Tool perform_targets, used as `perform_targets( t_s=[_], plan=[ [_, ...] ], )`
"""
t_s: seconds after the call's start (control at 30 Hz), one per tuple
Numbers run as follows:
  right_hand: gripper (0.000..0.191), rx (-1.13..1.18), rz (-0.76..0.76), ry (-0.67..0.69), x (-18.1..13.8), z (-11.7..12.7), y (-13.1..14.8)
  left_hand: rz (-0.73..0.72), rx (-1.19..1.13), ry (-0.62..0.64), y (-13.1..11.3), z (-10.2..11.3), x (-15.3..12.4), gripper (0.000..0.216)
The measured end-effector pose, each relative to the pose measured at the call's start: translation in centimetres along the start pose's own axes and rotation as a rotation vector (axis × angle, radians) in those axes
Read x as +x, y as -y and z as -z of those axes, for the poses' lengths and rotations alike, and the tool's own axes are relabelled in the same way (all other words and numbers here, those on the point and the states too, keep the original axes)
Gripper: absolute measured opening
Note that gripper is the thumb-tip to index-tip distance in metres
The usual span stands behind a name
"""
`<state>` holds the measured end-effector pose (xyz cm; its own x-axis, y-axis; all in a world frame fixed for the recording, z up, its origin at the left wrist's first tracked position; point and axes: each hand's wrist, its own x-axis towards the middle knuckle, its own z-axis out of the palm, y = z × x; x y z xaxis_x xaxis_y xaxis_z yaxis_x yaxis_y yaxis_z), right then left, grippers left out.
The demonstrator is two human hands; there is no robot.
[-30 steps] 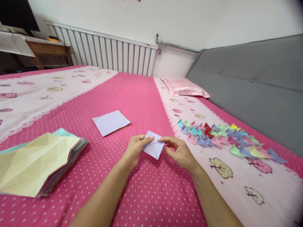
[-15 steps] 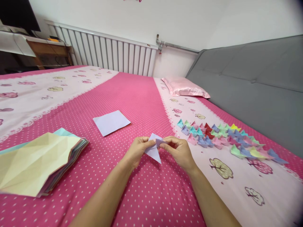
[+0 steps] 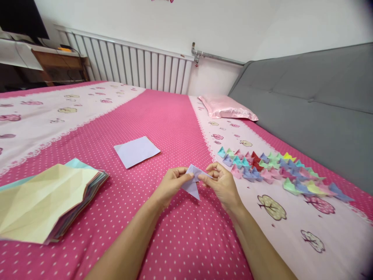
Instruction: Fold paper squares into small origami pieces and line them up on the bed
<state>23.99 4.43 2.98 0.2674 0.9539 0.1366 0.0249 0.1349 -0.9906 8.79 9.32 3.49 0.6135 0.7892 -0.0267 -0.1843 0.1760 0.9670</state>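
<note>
A lavender folded paper (image 3: 191,189) with pointed flaps is held between my two hands, above the pink dotted bedspread. My left hand (image 3: 171,183) pinches its left side, thumb on top and fingers curled behind. On the other side, my right hand (image 3: 222,182) has thumb and fingertips on a flap that points right; its upper fingers are curled. Beyond my left hand lies a small pile of square paper (image 3: 136,151), lavender sheet uppermost. To the right of my right hand stand several rows of small folded paper boats (image 3: 269,169) in many colours.
A thick stack of creased paper (image 3: 43,198), pale yellow on top, lies at the left. A pink pillow (image 3: 227,107) rests against the grey headboard (image 3: 305,85). Behind the bed are a white radiator (image 3: 125,58) and a desk with a dark monitor (image 3: 21,19).
The flap under my right fingers now extends out to the right, where before it was folded in near the middle. My right fingers have lifted and loosened a little. My left hand keeps its pinch.
</note>
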Motion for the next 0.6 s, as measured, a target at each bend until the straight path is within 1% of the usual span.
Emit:
perform_targets(
  t_s=[0.07, 0.17, 0.33, 0.47, 0.6],
  plan=[
    [0.034, -0.018, -0.001, 0.000, -0.03, 0.04, 0.00, -0.021, 0.015, 0.004, -0.18, -0.12, -0.07, 0.021],
    [0.033, -0.044, -0.006, 0.028, -0.16, -0.02, -0.02, -0.013, 0.059, -0.014, -0.07, -0.22, -0.03, 0.027],
    [0.033, -0.060, -0.021, 0.090, -0.31, -0.18, -0.02, 0.039, 0.135, -0.164, 0.53, -0.10, 0.25, 0.032],
    [0.031, -0.042, -0.044, 0.096, -0.19, -0.09, 0.18, 0.052, 0.092, -0.168, 0.60, 0.01, 0.32, 0.033],
    [0.027, -0.038, -0.029, 0.066, -0.11, 0.01, 0.56, 0.050, 0.076, -0.163, 0.65, 0.05, 0.31, 0.034]
  ],
)
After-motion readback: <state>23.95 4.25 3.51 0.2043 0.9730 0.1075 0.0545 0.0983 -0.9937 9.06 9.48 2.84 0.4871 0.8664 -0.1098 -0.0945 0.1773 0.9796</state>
